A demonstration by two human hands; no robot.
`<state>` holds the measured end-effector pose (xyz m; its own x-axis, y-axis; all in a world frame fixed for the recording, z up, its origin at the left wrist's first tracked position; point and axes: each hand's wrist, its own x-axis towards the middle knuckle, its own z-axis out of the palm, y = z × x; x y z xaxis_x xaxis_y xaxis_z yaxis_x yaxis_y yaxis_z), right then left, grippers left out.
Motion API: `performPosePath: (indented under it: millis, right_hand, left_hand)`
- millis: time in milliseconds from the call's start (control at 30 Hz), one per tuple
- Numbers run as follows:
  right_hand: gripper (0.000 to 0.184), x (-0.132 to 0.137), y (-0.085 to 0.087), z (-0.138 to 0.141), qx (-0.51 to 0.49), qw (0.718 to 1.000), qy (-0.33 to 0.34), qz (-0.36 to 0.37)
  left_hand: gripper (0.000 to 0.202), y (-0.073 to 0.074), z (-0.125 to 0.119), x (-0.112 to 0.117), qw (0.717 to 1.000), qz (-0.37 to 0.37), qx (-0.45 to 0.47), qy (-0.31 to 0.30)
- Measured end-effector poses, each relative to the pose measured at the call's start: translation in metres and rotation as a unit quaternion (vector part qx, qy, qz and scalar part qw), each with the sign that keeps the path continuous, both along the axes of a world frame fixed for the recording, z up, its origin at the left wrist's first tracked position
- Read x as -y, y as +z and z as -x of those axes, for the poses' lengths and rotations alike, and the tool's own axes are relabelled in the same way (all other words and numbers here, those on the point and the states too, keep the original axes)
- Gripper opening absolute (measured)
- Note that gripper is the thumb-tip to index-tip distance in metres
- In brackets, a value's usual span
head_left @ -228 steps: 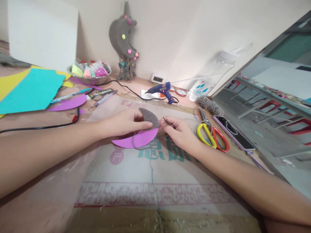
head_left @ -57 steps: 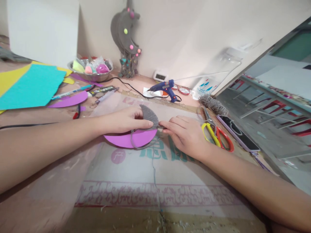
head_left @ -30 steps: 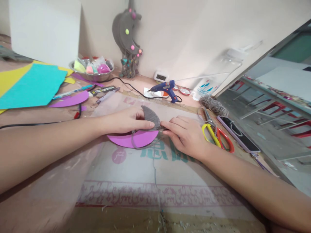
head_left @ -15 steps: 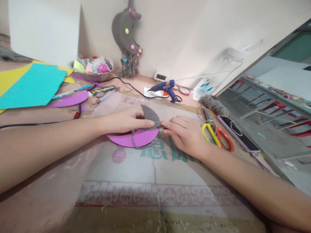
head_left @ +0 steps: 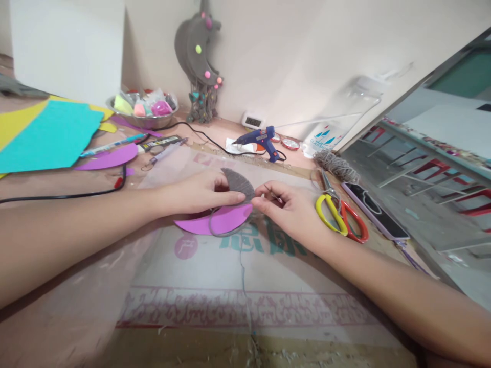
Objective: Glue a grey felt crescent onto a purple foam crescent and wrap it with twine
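My left hand [head_left: 203, 191] is closed on a purple crescent cut-out [head_left: 215, 220], thumb on top. Its upper end is wrapped in grey yarn [head_left: 238, 185], and a loose loop of the yarn hangs over the bare purple part. At the wrapped edge, my right hand [head_left: 289, 204] has its thumb and forefinger together, with a dark thin strand, apparently yarn, showing among the fingers. Scissors [head_left: 340, 217] with one yellow and one red handle lie just right of my right hand.
A blue glue gun [head_left: 259, 139] lies beyond my hands, its cord running left. Behind the scissors are a grey yarn skein [head_left: 337, 166] and a phone [head_left: 374, 209]. Foam sheets [head_left: 49, 135] and a metal bowl [head_left: 148, 121] stand left. A yarn-covered moon [head_left: 194, 51] hangs on the wall.
My right hand's fingers have curled and turned, and a strand now shows among them. My left hand keeps its grip on the crescent, which has shifted very slightly.
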<state>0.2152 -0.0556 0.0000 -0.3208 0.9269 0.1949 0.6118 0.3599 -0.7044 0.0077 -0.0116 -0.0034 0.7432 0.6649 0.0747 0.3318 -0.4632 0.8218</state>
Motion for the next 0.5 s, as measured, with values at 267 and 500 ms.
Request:
performPosePath:
  millis: [267,500]
  right_hand:
    - [0.029,-0.0008,0.0003,0.0022,-0.057,0.993,0.038,0.101]
    - [0.023,0.002,-0.0005,-0.0006,-0.066,0.989,0.061,0.121]
  left_hand:
    - [0.035,0.0008,-0.001,0.0007,1.0,-0.027,-0.004,0.0]
    - [0.032,-0.0003,-0.0007,-0.0007,1.0,-0.005,0.004,-0.004]
